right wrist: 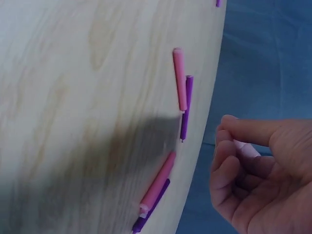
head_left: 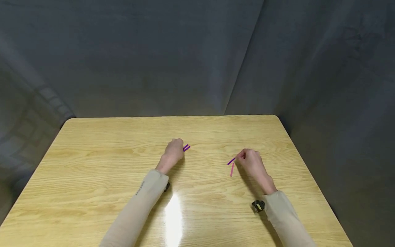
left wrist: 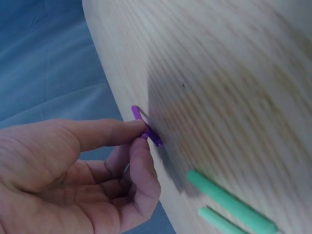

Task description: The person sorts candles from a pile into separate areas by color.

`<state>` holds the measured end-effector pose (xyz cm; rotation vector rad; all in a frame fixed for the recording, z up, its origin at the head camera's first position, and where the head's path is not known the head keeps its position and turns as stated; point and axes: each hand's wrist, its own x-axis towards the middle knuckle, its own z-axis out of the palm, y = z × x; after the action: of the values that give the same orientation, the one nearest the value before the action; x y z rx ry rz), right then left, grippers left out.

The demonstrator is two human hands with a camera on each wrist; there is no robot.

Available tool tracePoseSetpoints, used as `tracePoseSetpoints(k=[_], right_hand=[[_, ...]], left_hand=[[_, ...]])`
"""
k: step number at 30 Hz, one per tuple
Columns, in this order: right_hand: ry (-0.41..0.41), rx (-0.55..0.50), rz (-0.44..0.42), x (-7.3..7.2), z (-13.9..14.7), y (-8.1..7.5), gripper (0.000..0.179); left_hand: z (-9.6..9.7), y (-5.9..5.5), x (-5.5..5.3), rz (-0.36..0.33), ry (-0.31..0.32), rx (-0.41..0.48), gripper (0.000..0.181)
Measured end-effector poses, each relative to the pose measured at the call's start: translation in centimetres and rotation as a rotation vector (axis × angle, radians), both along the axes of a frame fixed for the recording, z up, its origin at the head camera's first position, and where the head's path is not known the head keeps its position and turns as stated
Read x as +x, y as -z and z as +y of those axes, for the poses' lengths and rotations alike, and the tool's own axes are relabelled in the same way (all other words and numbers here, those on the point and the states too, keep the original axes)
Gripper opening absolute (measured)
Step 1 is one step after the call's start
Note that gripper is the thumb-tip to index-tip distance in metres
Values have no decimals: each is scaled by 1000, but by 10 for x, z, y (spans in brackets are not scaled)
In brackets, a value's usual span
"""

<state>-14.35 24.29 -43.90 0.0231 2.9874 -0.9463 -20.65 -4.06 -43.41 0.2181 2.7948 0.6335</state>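
Where the head view looks down on the wooden table (head_left: pixel 92 144), the left hand (head_left: pixel 171 154) is just below the centre of the frame, at two purple sticks (head_left: pixel 187 149) lying side by side. Right of centre, the right hand (head_left: pixel 253 165) is bent down near a lone purple stick (head_left: pixel 231 161) and a pink stick (head_left: pixel 232 169) angled below it. Grey curtain (head_left: pixel 148 61) fills the upper frame.

From the left wrist, thumb and forefinger are pinched on a bright purple stick (left wrist: pixel 135 111) left of centre; a darker length of purple runs down beside it, and I cannot tell whether the two touch. These sticks look light, stiff and smooth, so they may roll; a light pinch near the middle should suit. Two green sticks (left wrist: pixel 231 201) lie in the lower right, apart from the fingers.

On the right wrist side, thumb and forefinger meet at right with nothing visible between them. Near the middle, an upper pink-and-purple pair (right wrist: pixel 179 78) overlaps; a lower pink-and-purple pair (right wrist: pixel 158 183) lies snugly alongside. Such closeness probably hinders a clean grasp, so the free ends seem easier to take. Another purple tip (right wrist: pixel 218 3) shows at the top edge.
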Motion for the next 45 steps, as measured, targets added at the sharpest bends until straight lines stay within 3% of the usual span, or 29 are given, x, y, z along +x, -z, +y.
tracePoseSetpoints(k=[15,31,45], right_hand=[[4,60,-69,-4,-8,7,18],[5,145,-88,-8,-10,12,28],[-24,121,-178,-9,-21,10,32]], left_hand=[[-1,9,3,31,2,11,16],[1,9,5,15,-23,29,12],[7,10,4,8,-19,-9,15]])
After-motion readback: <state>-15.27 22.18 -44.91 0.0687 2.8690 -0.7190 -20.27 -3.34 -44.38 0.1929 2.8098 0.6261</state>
